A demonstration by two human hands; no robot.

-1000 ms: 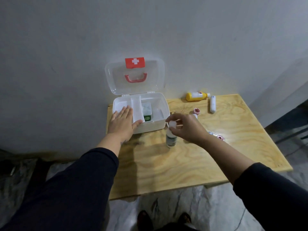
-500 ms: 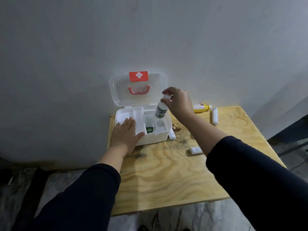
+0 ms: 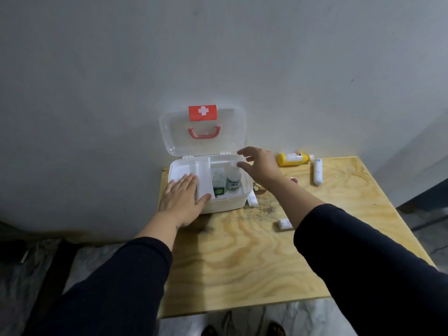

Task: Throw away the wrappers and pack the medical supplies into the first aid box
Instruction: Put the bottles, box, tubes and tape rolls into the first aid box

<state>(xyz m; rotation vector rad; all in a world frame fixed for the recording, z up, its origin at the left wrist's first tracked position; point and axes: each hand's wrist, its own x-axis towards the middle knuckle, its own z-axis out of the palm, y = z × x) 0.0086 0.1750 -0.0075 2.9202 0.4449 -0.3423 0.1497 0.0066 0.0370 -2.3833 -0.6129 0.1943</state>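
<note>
The white first aid box (image 3: 228, 202) stands open at the table's back left, its clear lid (image 3: 203, 129) leaning on the wall. Inside its right compartment a white bottle with a green label (image 3: 233, 181) stands upright beside a small green-and-white carton (image 3: 218, 183). My left hand (image 3: 183, 198) lies flat on the box's front left rim, fingers spread. My right hand (image 3: 260, 164) hovers open just right of the bottle, holding nothing. On the table lie a yellow bottle (image 3: 292, 158), a white roll (image 3: 317, 171), a small white roll (image 3: 284, 223) and a red-rimmed item (image 3: 293, 180).
Another white roll (image 3: 252, 200) lies against the box's right side. The plywood table (image 3: 242, 263) has a dark stain near the box. A grey wall stands directly behind. The floor and my shoes (image 3: 242, 329) show below the front edge.
My right hand lifted the white bottle from the table, carried it over the box, set it upright in the right compartment and let go. My left hand stayed on the box.
</note>
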